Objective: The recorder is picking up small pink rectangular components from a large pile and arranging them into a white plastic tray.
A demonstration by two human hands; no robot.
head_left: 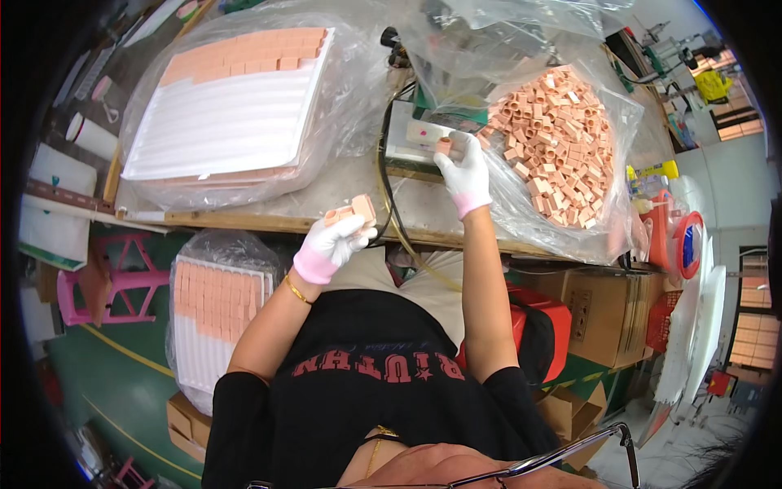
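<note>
Blocks (362, 209) of peach colour lie bunched in the gloved left hand (332, 238), its fingers curled around them, likely to keep several together. The gloved right hand (467, 171) pinches one hollow piece (444, 145), thumb and fingers nearly closed, beside a metal plate (399, 145). A loose heap (562, 147) rests on clear plastic (513, 204) near that hand, apparently for easy reach.
</note>
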